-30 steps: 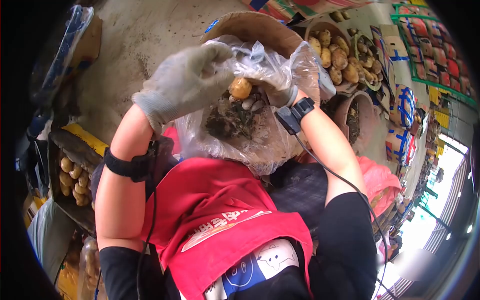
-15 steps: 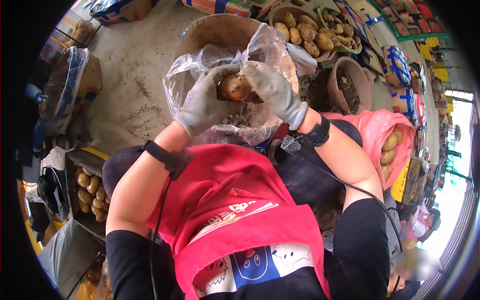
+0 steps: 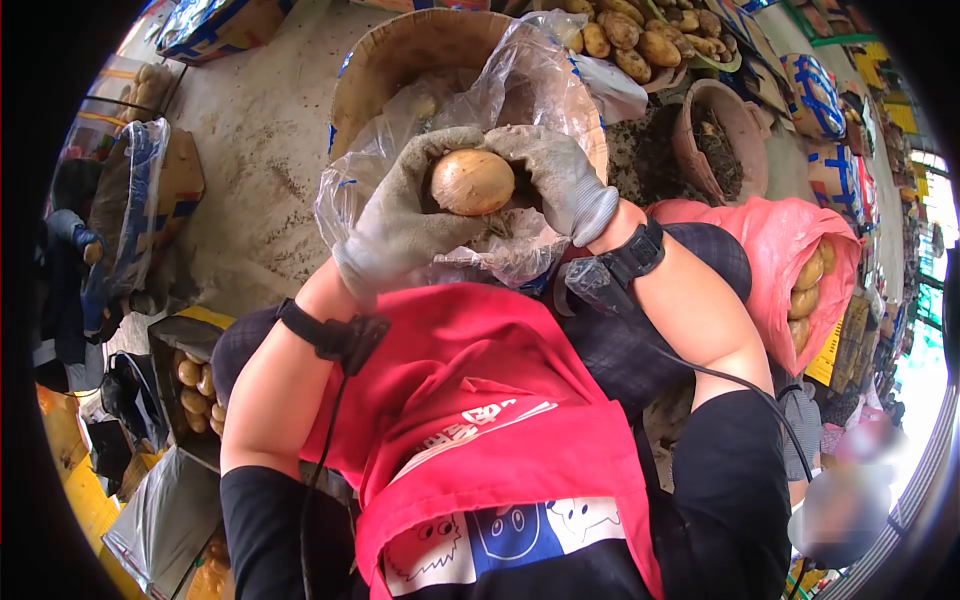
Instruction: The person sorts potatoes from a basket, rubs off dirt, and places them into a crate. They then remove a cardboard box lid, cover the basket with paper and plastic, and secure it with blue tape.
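A round, light-brown potato [image 3: 474, 182] is held above a tub lined with clear plastic [image 3: 345, 130]. My left hand [image 3: 405, 215], in a dirty grey glove, wraps its fingers round the left and far sides of the potato. My right hand [image 3: 555, 175], gloved alike, curls in from the right, its fingertips at the potato's upper right edge. Shadow hides the right palm and the potato's underside. Dry, root-like scraps [image 3: 497, 228] lie in the plastic below.
Beyond the tub, a heap of potatoes [image 3: 625, 40] fills basins. A pink bucket [image 3: 745, 165] holds scraps; nearer, a pink sack [image 3: 700, 212] contains potatoes. More potatoes sit in a box [image 3: 180, 410] at left. A taped carton [image 3: 175, 185] stands further left. Another person [image 3: 845, 510] is at lower right.
The potato has turned, and its smooth pale side now faces up instead of the rough, darker one. My right hand has shifted slightly right, exposing more of it. The view has shifted a little.
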### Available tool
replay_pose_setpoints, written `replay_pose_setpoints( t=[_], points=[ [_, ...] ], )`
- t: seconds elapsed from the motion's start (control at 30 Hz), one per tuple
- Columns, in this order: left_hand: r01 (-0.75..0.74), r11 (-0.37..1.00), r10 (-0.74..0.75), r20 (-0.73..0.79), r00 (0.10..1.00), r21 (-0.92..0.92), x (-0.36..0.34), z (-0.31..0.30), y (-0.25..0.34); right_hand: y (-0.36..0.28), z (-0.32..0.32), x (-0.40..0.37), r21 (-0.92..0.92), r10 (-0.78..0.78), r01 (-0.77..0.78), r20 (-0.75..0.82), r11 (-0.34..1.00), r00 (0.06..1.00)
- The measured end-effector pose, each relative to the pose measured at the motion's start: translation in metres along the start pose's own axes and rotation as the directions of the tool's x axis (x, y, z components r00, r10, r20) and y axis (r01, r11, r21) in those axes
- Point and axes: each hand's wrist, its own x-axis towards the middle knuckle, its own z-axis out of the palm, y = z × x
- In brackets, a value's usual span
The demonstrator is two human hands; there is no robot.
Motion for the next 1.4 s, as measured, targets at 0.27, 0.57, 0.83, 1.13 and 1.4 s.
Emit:
replay_pose_setpoints(
  t=[0.27, 0.57, 0.83, 1.13, 1.4],
  points=[
    [0.036, 0.995, -0.022, -0.163, 0.986, 0.089, 0.001, -0.009, -0.007, -0.003, -0.006, 0.009, 0.097, -0.089, 0.098, -0.092, 0.990, 0.992],
    [0.143, 0.884, -0.122, -0.074, 0.990, 0.445, -0.001, 0.014, -0.023, 0.013, 0.032, 0.006, -0.679, -0.874, 0.723, 0.422, -0.131, 0.239],
    [0.098, 0.905, -0.183, 0.170, 0.968, 0.414, 0.009, 0.013, -0.017, 0.016, 0.017, 0.031, -0.697, -0.746, 0.607, 0.154, 0.383, 0.648],
    [-0.043, 0.994, 0.028, 0.147, 0.989, 0.097, 0.006, 0.010, 0.017, 0.032, -0.040, 0.063, -0.149, -0.463, 0.494, 0.203, 0.856, 0.863],
    [-0.196, 0.976, 0.181, -0.149, 0.972, -0.095, -0.055, -0.052, 0.078, 0.053, -0.076, 0.055, -0.984, -0.002, 0.060, 0.061, 0.169, 0.998]
  ],
)
